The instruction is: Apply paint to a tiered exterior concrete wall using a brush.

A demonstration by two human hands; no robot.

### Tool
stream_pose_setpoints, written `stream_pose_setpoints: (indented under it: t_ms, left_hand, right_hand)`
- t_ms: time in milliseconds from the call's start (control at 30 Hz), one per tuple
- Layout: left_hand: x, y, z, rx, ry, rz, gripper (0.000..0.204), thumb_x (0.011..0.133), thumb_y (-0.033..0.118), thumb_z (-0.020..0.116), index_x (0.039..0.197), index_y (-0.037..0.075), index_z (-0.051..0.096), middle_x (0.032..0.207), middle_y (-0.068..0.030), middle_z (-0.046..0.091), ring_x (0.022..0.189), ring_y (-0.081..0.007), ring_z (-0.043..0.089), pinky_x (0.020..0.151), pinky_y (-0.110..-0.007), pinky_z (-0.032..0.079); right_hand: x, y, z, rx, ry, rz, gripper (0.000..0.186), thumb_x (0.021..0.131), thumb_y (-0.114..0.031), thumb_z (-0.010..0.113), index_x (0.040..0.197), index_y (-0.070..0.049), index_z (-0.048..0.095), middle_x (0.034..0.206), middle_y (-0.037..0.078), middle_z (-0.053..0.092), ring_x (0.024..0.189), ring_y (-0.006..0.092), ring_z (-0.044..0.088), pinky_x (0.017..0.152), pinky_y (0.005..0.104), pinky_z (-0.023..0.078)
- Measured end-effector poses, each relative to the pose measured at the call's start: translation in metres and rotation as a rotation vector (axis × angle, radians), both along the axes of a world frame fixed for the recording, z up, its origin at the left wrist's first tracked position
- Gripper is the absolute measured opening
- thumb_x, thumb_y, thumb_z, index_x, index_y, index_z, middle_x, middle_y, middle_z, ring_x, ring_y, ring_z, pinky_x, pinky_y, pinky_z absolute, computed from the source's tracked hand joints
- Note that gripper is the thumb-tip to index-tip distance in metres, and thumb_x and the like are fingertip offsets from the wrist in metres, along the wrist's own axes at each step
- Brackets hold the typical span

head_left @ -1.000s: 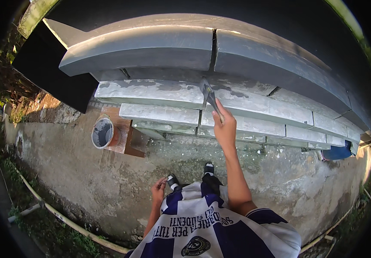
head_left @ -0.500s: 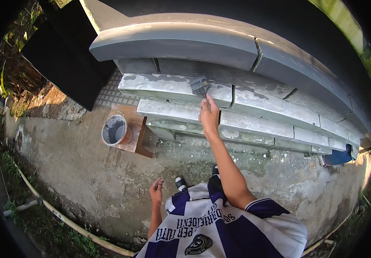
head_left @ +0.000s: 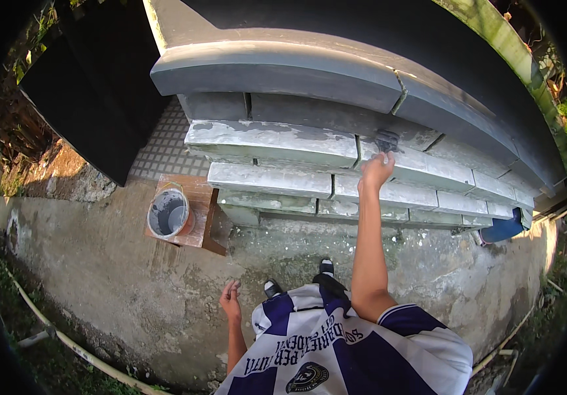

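My right hand (head_left: pixel 377 170) is closed around the handle of a paintbrush (head_left: pixel 387 141). The wide, grey-coated bristles rest against the second ledge from the top of a stepped block wall (head_left: pixel 277 143), just right of a vertical joint. Whitish, weathered patches show on this ledge, while the top ledge (head_left: pixel 277 74) is an even grey. Low on the left, my left hand (head_left: pixel 230 301) hangs in the air with loosely spread fingers and holds nothing. A bucket (head_left: pixel 190 221) of grey paint stands on a small wooden stool (head_left: pixel 195 239), forward of that hand.
Concrete ground (head_left: pixel 93 263) stretches around my feet. A dark panel (head_left: pixel 93 99) stands at the far left beside grey tiles (head_left: pixel 162 148). A blue container (head_left: pixel 502 228) sits by the wall's right end. A pale pipe (head_left: pixel 76 347) runs along the lower left.
My right hand has carried the brush rightward along the ledge, past the vertical joint. The view has shifted slightly. My left hand still hangs at the lower left.
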State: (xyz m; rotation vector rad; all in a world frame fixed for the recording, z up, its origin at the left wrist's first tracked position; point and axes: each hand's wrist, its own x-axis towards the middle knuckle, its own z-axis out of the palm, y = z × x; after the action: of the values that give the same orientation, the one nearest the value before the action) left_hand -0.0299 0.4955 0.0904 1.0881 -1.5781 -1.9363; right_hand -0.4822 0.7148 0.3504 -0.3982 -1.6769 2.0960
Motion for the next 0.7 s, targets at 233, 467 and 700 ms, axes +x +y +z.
stream_pose_setpoints:
  t_ms: [233, 467, 700]
  left_hand:
    - [-0.011, -0.007, -0.015, 0.002, -0.027, -0.125, 0.036, 0.095, 0.022, 0.055, 0.125, 0.002, 0.056, 0.113, -0.0087, 0.067, 0.105, -0.0193, 0.063, 0.081, -0.03, 0.048]
    - [-0.01, 0.005, -0.01, -0.006, -0.009, -0.061, 0.036, 0.095, 0.022, 0.054, 0.126, 0.002, 0.055, 0.114, -0.0077, 0.066, 0.103, -0.0177, 0.063, 0.079, -0.028, 0.047]
    - [-0.063, 0.062, 0.039, -0.023, 0.037, 0.081, 0.031, 0.095, 0.013, 0.053, 0.124, 0.001, 0.056, 0.115, -0.0102, 0.065, 0.1, -0.0166, 0.063, 0.085, -0.028, 0.047]
  right_hand:
    - [0.116, -0.098, 0.044, 0.707, 0.19, 0.969, 0.037, 0.094, -0.009, 0.05, 0.131, -0.01, 0.045, 0.096, 0.022, 0.062, 0.088, 0.0304, 0.062, 0.081, 0.0354, 0.045]
    - [0.094, -0.084, 0.021, 0.796, 0.289, 0.402, 0.045, 0.094, -0.005, 0.046, 0.137, -0.003, 0.033, 0.092, 0.025, 0.061, 0.084, 0.0409, 0.061, 0.079, 0.0425, 0.046]
    - [0.073, -0.123, 0.042, 1.047, 0.144, 0.454, 0.061, 0.087, 0.004, 0.05, 0.138, 0.007, 0.017, 0.11, 0.037, 0.048, 0.086, 0.0452, 0.06, 0.07, 0.0453, 0.051]
